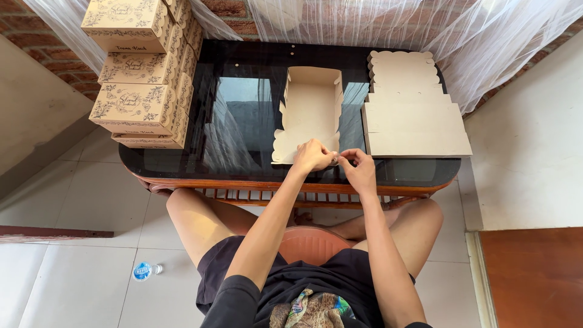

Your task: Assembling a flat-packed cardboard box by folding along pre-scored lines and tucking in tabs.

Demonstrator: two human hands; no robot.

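Half-folded cardboard box (308, 115): light, thin, creases easily. Left hand (313, 155), right hand (359, 170) pinch near flap, 6 o'clock edge; best gripped there.

One half-folded cardboard box (308, 115) stands open on the dark glass surface (243, 109). One stack of flat unfolded blanks (413, 115) lies at its right; the sheets in it cannot be counted. At least five finished printed boxes (136, 76) are piled at the left. One plastic bottle (144, 271) lies on the floor.
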